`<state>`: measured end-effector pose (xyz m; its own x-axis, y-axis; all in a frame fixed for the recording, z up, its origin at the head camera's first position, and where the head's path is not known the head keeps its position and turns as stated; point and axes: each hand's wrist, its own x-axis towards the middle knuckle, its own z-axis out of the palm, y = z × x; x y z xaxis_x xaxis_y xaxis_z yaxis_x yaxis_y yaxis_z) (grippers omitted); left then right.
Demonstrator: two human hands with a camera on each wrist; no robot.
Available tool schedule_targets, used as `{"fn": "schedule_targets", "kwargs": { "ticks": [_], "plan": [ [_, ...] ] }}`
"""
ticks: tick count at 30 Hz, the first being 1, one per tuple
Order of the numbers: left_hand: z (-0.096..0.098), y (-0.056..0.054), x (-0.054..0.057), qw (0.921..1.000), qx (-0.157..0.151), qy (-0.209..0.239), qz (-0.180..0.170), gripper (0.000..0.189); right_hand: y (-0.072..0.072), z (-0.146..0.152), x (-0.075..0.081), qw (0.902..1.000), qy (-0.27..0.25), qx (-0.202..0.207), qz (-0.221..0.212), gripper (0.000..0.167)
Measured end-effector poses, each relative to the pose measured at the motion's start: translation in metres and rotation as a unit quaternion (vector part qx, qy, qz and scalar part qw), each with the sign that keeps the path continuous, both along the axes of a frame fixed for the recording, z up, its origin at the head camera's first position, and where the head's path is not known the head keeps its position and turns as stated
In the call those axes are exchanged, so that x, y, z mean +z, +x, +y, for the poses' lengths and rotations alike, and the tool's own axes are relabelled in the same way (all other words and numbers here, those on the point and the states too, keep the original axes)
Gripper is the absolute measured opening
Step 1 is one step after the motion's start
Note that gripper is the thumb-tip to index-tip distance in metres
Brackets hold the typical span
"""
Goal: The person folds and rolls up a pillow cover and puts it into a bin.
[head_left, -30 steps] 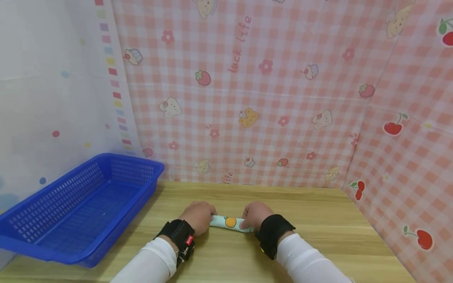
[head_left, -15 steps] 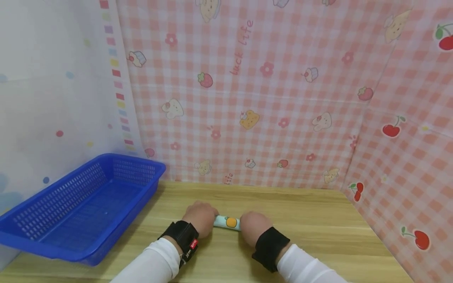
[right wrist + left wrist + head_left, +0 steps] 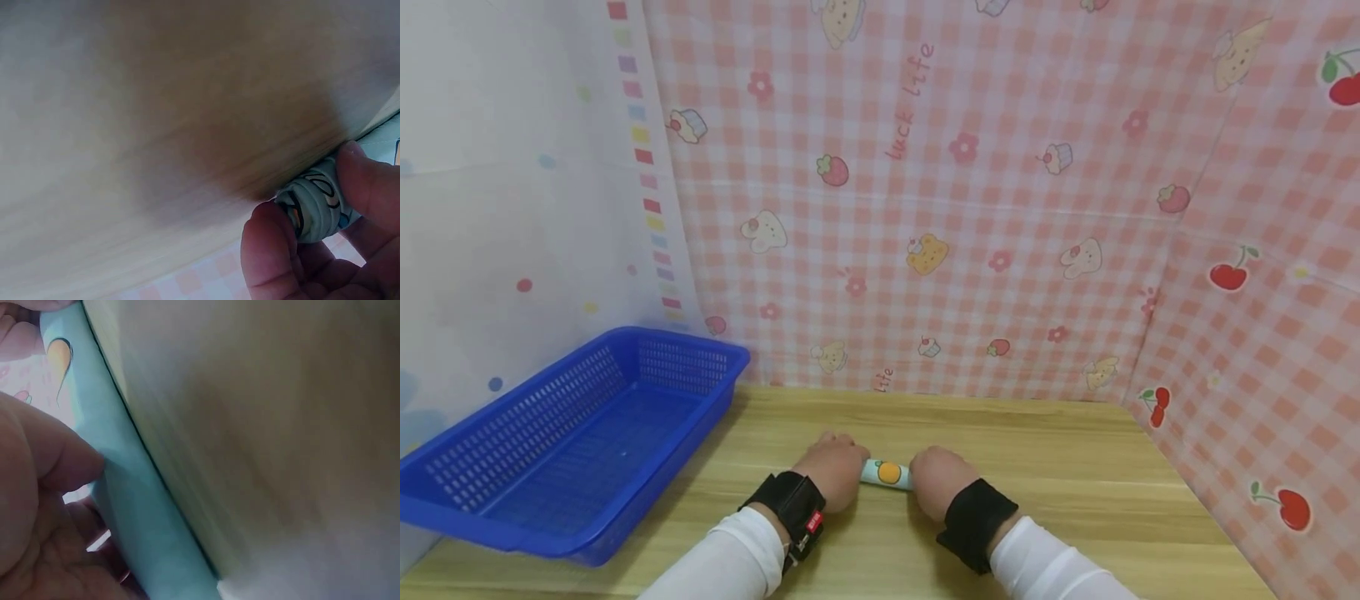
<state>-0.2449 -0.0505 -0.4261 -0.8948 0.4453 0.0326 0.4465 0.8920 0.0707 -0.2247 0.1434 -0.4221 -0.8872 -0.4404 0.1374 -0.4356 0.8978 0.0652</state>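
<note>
A rolled-up light-blue cloth (image 3: 887, 473) with an orange fruit print lies crosswise on the wooden table. In the head view, my left hand (image 3: 833, 472) covers its left end and my right hand (image 3: 942, 485) its right end. The left wrist view has my left thumb pressing the side of the roll (image 3: 134, 500), with curled fingers partly hidden beneath. Wound layers show at the roll's end (image 3: 312, 206) in the right wrist view, where my right thumb (image 3: 369, 187) and fingers pinch it.
A blue plastic basket (image 3: 576, 546) with perforated sides stands on the left of the table (image 3: 1037, 450). Pink checked cloth (image 3: 955, 208) hangs behind and to the right, and a white dotted sheet (image 3: 497, 217) on the left.
My right hand has turned and now wraps over the roll's right end. My left hand has shifted slightly right, so less of the roll shows between the hands.
</note>
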Motion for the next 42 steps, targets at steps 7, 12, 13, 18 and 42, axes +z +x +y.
{"fn": "schedule_targets", "kwargs": {
  "ticks": [7, 12, 13, 18, 42],
  "plan": [
    [0.008, 0.000, -0.002, 0.9987, 0.011, 0.016, -0.048, 0.047, -0.001, 0.002, 0.002, 0.9999, -0.011, 0.007, -0.008, 0.020],
    [0.013, -0.002, -0.010, 0.9982, 0.013, 0.009, -0.058, 0.052, -0.004, 0.003, 0.000, 0.9996, -0.018, 0.022, -0.006, 0.018],
    [0.015, -0.002, -0.010, 0.9982, 0.013, 0.003, -0.059, 0.054, -0.005, 0.003, -0.001, 0.9995, -0.017, 0.025, -0.006, 0.017],
    [0.022, 0.002, -0.005, 0.9981, 0.010, -0.011, -0.060, 0.054, -0.011, 0.002, -0.005, 0.9993, -0.016, 0.033, -0.009, 0.015],
    [0.022, 0.000, 0.003, 0.9990, -0.014, 0.002, 0.042, 0.015, -0.004, -0.003, 0.017, 0.9861, -0.129, 0.040, -0.097, 0.013]
  ]
}}
